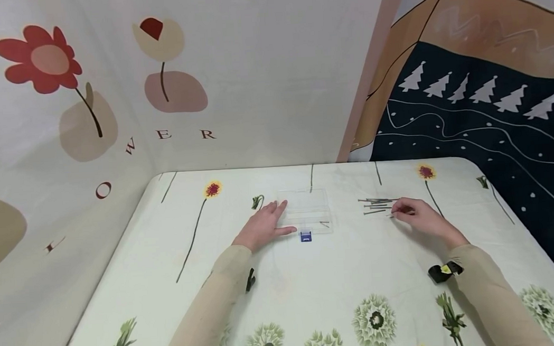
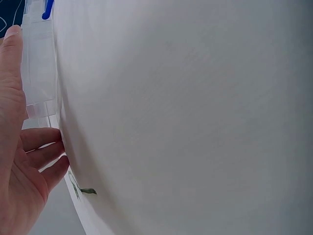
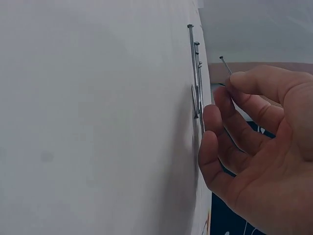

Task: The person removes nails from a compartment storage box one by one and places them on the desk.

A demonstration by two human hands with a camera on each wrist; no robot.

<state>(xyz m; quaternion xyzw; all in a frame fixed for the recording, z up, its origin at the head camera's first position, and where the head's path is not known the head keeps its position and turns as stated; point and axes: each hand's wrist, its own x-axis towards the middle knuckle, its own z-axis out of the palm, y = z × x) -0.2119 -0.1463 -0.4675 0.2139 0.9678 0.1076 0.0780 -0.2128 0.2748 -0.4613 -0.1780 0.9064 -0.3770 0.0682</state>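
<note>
A clear plastic box with a blue latch at its front lies near the middle of the table. Inside its front right part are a couple of nails. My left hand rests along the box's left side, thumb at the front and fingers extended. To the right of the box lies a loose group of several metal nails. Beside them, my right hand pinches one nail between thumb and index finger, its head sticking out past the fingertips in the right wrist view. The other fingers curl loosely.
A pale cloth printed with flowers covers the table. Behind it hangs a light curtain with flower prints, and a dark one with tree shapes stands at the right. Black wrist straps sit on the sleeves.
</note>
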